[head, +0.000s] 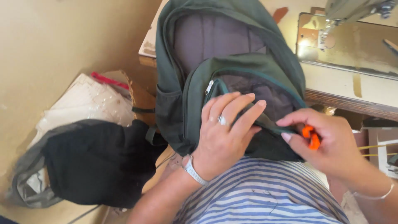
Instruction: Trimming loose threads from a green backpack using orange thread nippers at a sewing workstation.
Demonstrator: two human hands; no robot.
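Head view: a dark green backpack [232, 70] rests against the person's striped shirt [265, 195], its top leaning toward the sewing table [348, 89]. The front pocket is unzipped, and the grey lining shows inside.

The left hand [224, 137] lies flat on the front pocket, fingers spread and pressing the fabric at the open edge; it is not clenched. The right hand [327, 143] is closed around a small orange tool [311, 137], and its thumb and forefinger also pinch the pocket edge near the zipper tape.

The backpack looks soft and light, I think: the cloth folds and sags under the fingers, so it will not keep its shape alone. It seems not slippery and not fragile. A good place to hold is the stiffer seam along the zipper, or the padded top; the mesh side pocket would stretch.

On the floor at left lie a black bag [91, 161] and clear plastic packets [87, 103]. A sewing machine [352, 12] stands on the table.
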